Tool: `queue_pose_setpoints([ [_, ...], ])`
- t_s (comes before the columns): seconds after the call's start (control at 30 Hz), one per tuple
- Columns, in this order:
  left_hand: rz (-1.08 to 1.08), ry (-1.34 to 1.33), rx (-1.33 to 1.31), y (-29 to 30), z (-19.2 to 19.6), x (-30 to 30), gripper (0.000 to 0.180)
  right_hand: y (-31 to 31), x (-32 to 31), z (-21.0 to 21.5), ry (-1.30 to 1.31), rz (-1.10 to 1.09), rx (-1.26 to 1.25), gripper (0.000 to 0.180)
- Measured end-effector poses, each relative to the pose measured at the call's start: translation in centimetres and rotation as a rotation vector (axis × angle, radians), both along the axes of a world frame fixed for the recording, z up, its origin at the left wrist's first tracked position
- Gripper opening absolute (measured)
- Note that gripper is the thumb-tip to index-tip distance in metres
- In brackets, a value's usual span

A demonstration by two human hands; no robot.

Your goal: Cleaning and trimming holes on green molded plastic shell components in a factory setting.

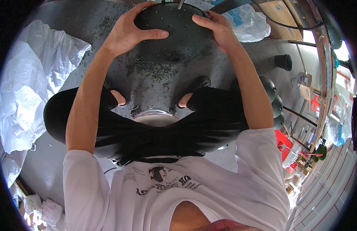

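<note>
A dark green, rounded shell (177,40), dotted with small holes or knobs, is held between my two hands in front of me, at the top of the head view. My left hand (128,31) grips its left side, with the thumb lying across the surface and the other fingers partly behind the rim. On the opposite side my right hand (220,30) presses its thumb on the upper right surface, its fingers mostly hidden behind. A thin metal rod (181,4) shows at the shell's far edge.
Small green bits (153,70) litter the grey floor under the shell. White plastic sheeting (30,77) lies at the left. To the right are a clear plastic bag (249,25), a cardboard box (280,17), a black pot (283,62) and several dark green rounded shells (267,89) beside my leg.
</note>
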State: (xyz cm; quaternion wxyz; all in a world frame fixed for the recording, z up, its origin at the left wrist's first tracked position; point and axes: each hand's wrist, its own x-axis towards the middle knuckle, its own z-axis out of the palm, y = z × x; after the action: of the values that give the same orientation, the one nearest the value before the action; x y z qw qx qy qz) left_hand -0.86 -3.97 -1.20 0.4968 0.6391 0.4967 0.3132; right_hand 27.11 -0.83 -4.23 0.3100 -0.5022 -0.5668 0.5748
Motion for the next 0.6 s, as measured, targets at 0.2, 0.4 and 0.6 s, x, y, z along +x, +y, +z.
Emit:
queue_pose_setpoints([
  [0.2,0.004,-0.013,0.004,0.2,-0.6,-0.1,0.094,0.1,0.1,-0.3,0.01,-0.016,-0.02,0.06],
  [0.4,-0.005,-0.038,0.007,0.3,-0.8,-0.1,0.094,0.4,0.5,-0.6,-0.019,-0.002,0.012,0.056],
  [0.6,-0.012,-0.036,-0.004,0.3,-0.8,-0.3,0.093,0.3,0.2,-0.3,0.027,0.009,-0.045,0.057],
])
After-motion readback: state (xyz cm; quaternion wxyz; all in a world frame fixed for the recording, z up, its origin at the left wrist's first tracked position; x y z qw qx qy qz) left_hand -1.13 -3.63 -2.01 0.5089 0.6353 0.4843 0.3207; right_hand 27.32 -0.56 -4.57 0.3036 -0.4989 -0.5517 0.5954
